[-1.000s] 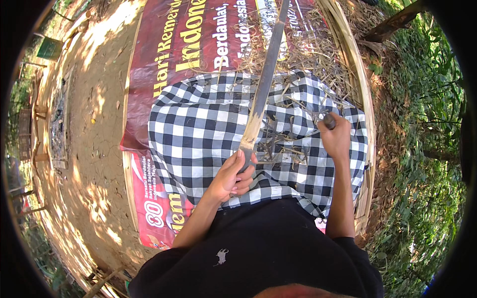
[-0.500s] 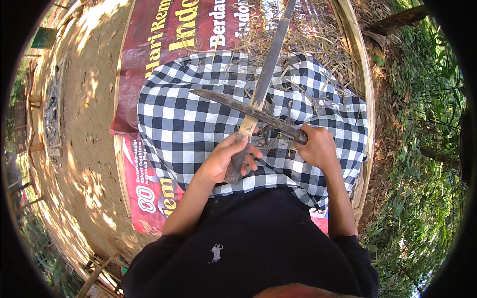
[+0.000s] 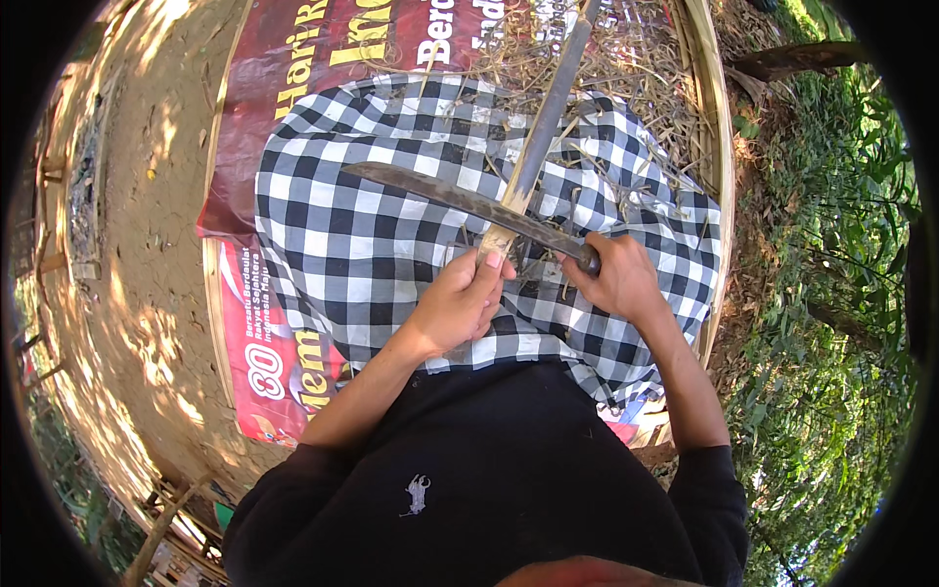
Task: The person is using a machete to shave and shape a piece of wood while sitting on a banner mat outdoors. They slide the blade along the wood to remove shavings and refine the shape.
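My left hand (image 3: 458, 303) grips the near end of a long bamboo slat (image 3: 544, 125) that runs away from me across my lap. My right hand (image 3: 618, 279) is closed on the handle of a long dark machete (image 3: 460, 201). Its blade lies crosswise over the slat, pointing left, just beyond my left fingers. Both hands rest over a black-and-white checked cloth (image 3: 342, 235) that covers my legs.
A red printed banner (image 3: 269, 342) lies under the cloth on a bamboo-framed platform (image 3: 719, 147). Dry shavings and straw (image 3: 636, 68) are heaped at the far end. Bare dirt ground (image 3: 147, 225) lies to the left, green plants (image 3: 831, 323) to the right.
My right hand has come in from the right and brought the machete across the slat, blade now pointing left. My left hand keeps its hold on the slat's end.
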The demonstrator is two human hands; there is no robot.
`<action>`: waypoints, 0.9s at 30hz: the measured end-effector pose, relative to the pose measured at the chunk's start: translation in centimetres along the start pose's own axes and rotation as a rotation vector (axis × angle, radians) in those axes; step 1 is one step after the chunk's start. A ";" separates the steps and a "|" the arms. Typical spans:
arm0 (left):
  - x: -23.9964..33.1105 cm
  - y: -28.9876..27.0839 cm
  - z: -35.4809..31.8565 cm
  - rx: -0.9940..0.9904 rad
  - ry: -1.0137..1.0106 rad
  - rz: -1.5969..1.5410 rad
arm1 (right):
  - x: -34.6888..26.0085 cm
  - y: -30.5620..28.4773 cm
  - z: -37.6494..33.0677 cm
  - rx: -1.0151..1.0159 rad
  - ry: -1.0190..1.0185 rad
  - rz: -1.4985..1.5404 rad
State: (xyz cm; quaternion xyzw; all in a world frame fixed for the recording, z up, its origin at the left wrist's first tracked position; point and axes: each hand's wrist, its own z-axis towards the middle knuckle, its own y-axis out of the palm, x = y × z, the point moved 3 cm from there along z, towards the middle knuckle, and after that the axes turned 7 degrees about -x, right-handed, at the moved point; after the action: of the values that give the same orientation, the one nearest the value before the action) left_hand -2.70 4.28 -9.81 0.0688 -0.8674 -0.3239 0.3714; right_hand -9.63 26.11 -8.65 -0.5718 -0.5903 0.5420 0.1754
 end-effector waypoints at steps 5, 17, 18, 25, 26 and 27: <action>-0.2 0.9 -0.2 -0.001 0.026 0.033 | 2.1 0.6 1.4 0.020 -0.034 -0.076; 0.3 -0.1 -0.6 -0.090 -0.012 -0.132 | 4.4 -4.3 1.8 0.115 0.298 0.193; 0.3 0.0 -0.5 -0.087 -0.009 -0.124 | 3.3 -3.7 1.2 0.080 0.246 0.147; 0.9 -0.1 -0.6 -0.069 -0.019 -0.056 | -0.2 -1.1 -0.5 -0.068 -0.006 -0.109; 0.8 -0.1 -0.7 -0.058 -0.006 -0.039 | 0.0 -0.8 -0.1 -0.064 -0.003 -0.084; 0.8 0.1 -0.7 -0.048 0.007 -0.024 | 0.3 -0.5 0.3 -0.061 0.001 -0.061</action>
State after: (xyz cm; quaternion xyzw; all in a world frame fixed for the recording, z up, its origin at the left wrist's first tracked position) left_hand -2.80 3.72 -8.93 0.0713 -0.8572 -0.3489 0.3720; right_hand -10.19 26.40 -8.49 -0.5589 -0.6235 0.5181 0.1745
